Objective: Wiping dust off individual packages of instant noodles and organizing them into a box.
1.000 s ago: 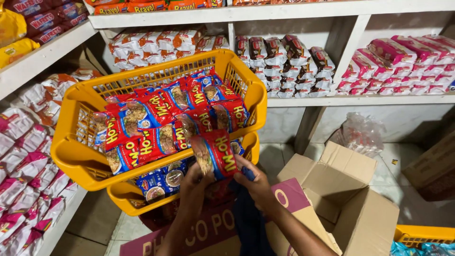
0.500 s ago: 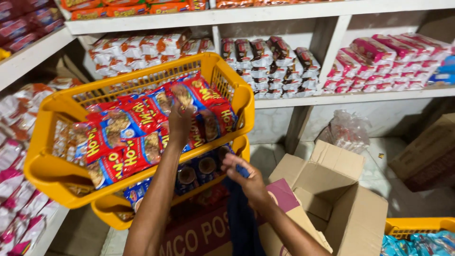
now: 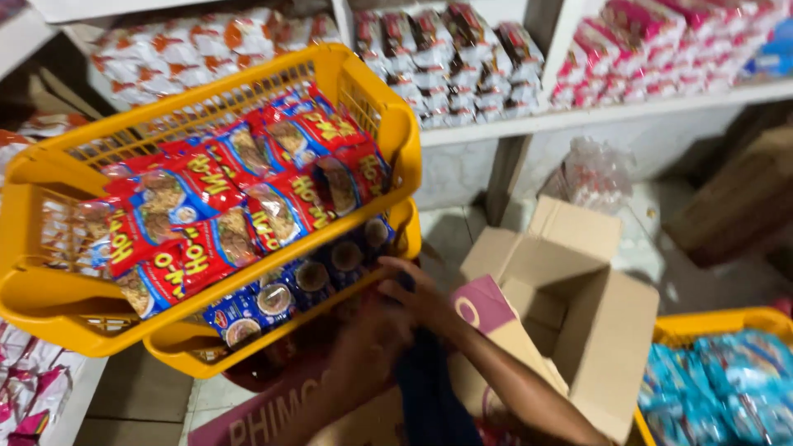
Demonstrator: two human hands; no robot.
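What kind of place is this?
Probably a small shop's stockroom: white shelves lined with rows of snack packets, stacked yellow plastic baskets full of red biscuit packs, and an open cardboard carton.

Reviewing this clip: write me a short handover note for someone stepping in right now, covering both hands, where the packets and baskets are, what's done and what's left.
Left hand: low under the front of the lower yellow basket, blurred; whether it holds anything cannot be told.
Right hand: at the lower basket's front rim, beside the blue snack packets; grip unclear.
Things: upper yellow basket sits stacked on the lower one, tilted, full of red snack packets. An open cardboard box stands to the right, inside not visible.
Done: upper basket looks filled.
Left: the lower basket's fill level is hidden, so check it.
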